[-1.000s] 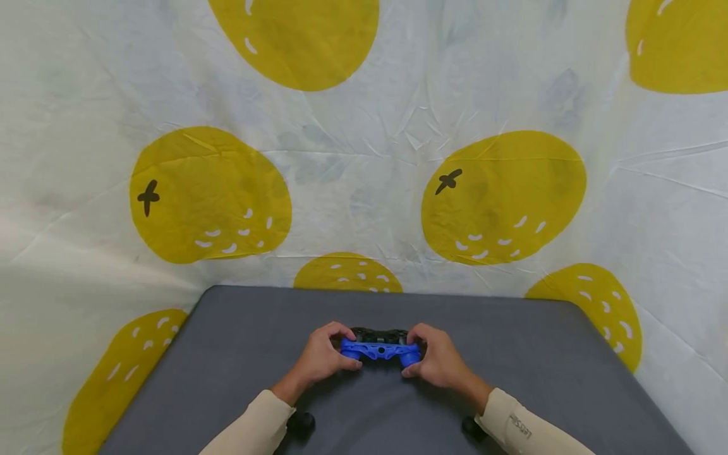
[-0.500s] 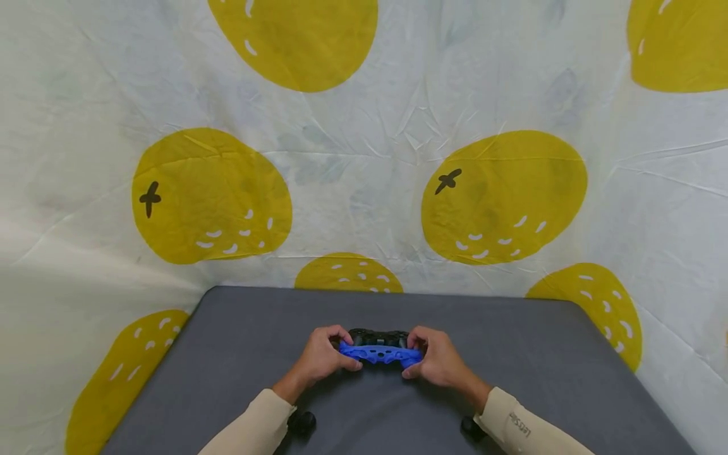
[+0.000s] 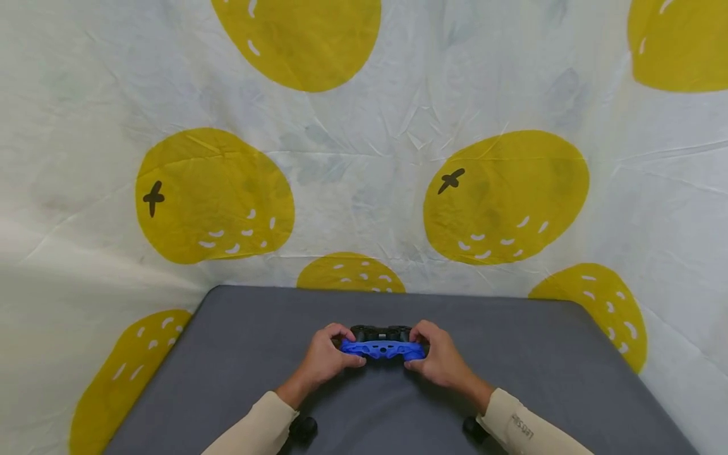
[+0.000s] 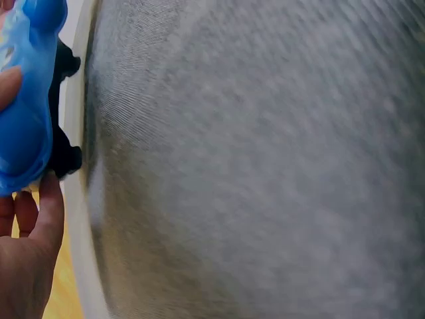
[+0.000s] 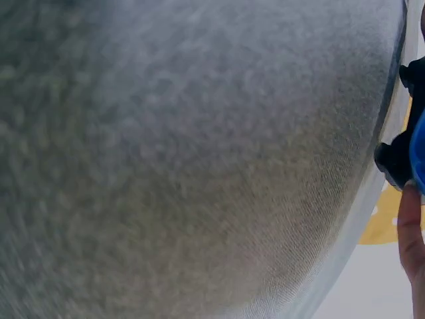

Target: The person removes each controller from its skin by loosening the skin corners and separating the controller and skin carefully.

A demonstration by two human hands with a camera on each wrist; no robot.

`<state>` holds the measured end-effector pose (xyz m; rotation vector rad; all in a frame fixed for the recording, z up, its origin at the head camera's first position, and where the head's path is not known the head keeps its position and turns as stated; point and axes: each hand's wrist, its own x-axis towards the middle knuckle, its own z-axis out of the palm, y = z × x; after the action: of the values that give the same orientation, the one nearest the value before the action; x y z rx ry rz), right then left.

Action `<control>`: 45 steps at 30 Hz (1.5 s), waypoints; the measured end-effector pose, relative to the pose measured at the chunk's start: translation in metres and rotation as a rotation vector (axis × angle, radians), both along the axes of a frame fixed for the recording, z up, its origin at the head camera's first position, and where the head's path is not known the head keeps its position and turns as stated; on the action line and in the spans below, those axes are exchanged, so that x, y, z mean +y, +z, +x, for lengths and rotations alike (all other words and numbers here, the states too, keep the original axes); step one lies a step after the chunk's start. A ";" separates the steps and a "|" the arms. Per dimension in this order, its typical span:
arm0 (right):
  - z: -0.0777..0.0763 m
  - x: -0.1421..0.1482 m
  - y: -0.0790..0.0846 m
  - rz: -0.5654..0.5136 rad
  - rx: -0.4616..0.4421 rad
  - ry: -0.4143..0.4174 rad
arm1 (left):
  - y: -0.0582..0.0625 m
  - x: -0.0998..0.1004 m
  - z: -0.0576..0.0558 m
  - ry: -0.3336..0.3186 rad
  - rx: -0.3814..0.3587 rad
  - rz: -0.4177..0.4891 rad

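A game controller, black with a blue cover (image 3: 382, 349), is held level between both hands above the dark grey table, its black part (image 3: 382, 333) on the far side. My left hand (image 3: 325, 355) grips its left end, thumb below at the near side and fingers curled over the far side. At the right end, my right hand (image 3: 440, 357) holds it in a mirrored grip. The left wrist view shows the glossy blue cover (image 4: 28, 126) with two black thumbsticks standing out from the controller. In the right wrist view, a fingertip touches the controller's edge.
The grey cloth-covered table (image 3: 250, 328) reaches back to a white curtain (image 3: 352, 208) printed with yellow fruit. A small black device (image 3: 303, 431) sits under the left wrist and a similar black device (image 3: 473, 430) under the right.
The controller has tilted slightly, so the blue cover's near edge looks fuller and its underside shows less. Both hands keep their grip and stay almost in place.
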<state>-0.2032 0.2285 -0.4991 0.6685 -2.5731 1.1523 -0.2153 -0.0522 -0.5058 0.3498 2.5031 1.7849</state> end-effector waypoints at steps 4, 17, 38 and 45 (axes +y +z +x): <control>0.000 0.000 0.003 0.020 -0.015 0.011 | 0.001 0.002 -0.002 0.032 0.037 -0.026; -0.002 -0.001 0.007 0.009 -0.072 0.015 | 0.004 -0.004 -0.006 -0.032 0.044 -0.131; 0.006 -0.020 0.020 0.112 -0.167 -0.091 | 0.014 -0.007 -0.003 -0.175 0.161 -0.348; 0.008 -0.018 0.020 0.078 -0.226 -0.081 | 0.011 -0.007 0.001 -0.152 0.254 -0.338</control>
<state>-0.1948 0.2105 -0.4792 0.4684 -2.8171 1.1668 -0.2141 -0.0590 -0.4946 0.7605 2.7922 1.3039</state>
